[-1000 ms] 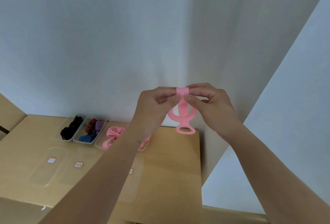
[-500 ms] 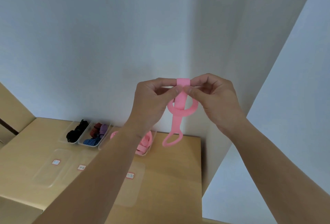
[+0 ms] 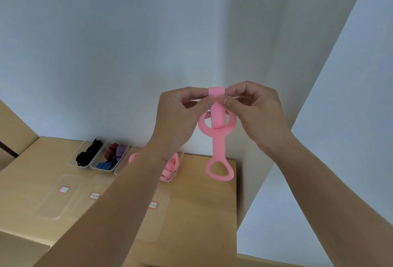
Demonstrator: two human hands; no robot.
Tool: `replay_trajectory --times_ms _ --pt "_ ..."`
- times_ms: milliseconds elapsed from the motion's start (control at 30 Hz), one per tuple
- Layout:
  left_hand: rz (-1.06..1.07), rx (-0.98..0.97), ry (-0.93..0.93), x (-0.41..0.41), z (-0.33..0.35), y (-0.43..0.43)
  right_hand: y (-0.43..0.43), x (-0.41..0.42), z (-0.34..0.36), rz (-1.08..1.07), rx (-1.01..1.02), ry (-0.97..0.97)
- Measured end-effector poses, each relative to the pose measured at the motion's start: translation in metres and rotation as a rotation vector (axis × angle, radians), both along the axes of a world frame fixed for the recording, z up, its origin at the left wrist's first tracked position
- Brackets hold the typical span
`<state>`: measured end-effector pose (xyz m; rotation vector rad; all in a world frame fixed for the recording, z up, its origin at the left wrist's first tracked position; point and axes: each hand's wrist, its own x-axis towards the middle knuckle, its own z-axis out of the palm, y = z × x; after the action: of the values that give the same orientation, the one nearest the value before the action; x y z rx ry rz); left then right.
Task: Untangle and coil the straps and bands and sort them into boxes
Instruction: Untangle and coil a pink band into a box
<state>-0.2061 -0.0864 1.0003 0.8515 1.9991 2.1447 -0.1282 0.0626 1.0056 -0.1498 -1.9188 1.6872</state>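
Two hands (image 3: 180, 115) (image 3: 255, 113) pinching smooth, flat pink strap (image 3: 219, 151), ring-shaped ends

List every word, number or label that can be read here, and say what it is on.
Left label, on a clear lid: too blurred to read.
Middle label: dark marks, not readable.
Right label: dark marks, not readable.
No other writing shows, none on the pink strap.
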Motion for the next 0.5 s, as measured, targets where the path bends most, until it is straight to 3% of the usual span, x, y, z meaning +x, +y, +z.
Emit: replay_trajectory --times_ms 333,500 --pt "0.055 0.053 0.016 -0.0027 -0.0019 -0.0047 -0.0014 -0.0042 -0.0003 0.029 0.019 0.018" --pt "0.043 0.054 0.014 -0.0041 -0.0020 -0.0069 0.0019 -0.0079 0.0019 0.079 0.190 -0.029"
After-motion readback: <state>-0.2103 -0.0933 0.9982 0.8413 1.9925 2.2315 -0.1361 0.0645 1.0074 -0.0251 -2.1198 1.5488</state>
